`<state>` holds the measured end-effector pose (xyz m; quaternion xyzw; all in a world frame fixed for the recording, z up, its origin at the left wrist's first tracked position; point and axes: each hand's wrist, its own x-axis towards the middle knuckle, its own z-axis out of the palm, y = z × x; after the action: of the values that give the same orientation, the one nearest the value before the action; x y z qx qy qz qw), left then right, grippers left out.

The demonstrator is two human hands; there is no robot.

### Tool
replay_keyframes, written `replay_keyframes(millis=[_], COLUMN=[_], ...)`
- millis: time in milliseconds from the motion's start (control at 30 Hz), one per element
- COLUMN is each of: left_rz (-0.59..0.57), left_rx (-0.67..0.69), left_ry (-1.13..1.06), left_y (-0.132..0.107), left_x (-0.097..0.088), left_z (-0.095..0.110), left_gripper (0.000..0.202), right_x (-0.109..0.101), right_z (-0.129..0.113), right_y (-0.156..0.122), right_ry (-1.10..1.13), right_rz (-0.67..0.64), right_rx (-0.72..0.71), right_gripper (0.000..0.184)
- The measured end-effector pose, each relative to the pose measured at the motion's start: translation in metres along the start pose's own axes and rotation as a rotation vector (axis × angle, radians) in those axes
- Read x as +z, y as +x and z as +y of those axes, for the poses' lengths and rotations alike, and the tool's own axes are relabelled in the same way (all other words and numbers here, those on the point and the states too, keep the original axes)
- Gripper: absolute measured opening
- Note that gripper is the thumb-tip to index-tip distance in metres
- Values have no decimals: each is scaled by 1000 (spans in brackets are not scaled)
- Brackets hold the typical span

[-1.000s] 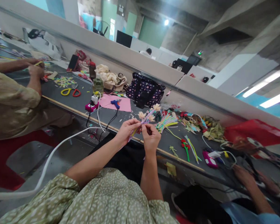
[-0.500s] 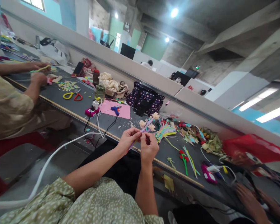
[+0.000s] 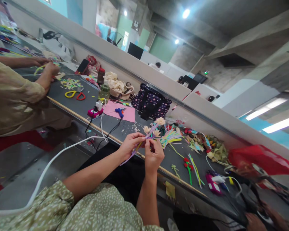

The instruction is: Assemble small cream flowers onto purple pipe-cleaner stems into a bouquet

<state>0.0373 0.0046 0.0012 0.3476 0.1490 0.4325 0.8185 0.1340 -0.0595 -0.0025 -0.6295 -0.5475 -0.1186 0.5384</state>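
Between my two hands is a small bunch of artificial flowers (image 3: 160, 121) with cream petals and lilac and mint fuzzy stems. My left hand (image 3: 133, 144) is closed around the stems, whose lilac ends slant down to the left below it. Thumb and fingers of my right hand (image 3: 154, 152) pinch the same stems just beneath the blooms. Right behind my right hand lies a pile of pastel pipe cleaners (image 3: 171, 137). Further right on the table are a red flower piece with a green stem (image 3: 189, 170) and some loose yellow and white pipe cleaners (image 3: 195, 170).
A blue glue gun (image 3: 119, 112) rests on a pink sheet (image 3: 108, 109), beside a magenta power strip (image 3: 95, 112). Scissors (image 3: 80, 96) lie further left. A polka-dot bag (image 3: 154, 99) stands behind. A white cable (image 3: 62, 150) crosses at left. Co-workers' hands (image 3: 50, 69) are at far left and lower right.
More of the lilac stem ends now shows below my left hand. The co-worker at left has moved their hands and leaned to the right. The view has shifted slightly.
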Motion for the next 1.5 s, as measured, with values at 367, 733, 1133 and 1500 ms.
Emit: replay_keyframes(millis=[367, 733, 1133, 1500], left_rz=[-84, -7, -93, -119], left_rx=[89, 111, 76, 48], left_ry=[229, 320, 285, 242], left_y=[5, 4, 3, -1], left_x=[-11, -7, -6, -10], left_z=[0, 4, 7, 7], left_gripper=[25, 32, 33, 36], right_x=[-5, -3, 3, 8], right_z=[1, -4, -8, -11], right_y=[2, -4, -7, -10], right_ry=[-11, -85, 62, 265], right_rz=[27, 50, 115, 149], right_rx=[17, 20, 100, 290], right_gripper=[16, 18, 19, 21])
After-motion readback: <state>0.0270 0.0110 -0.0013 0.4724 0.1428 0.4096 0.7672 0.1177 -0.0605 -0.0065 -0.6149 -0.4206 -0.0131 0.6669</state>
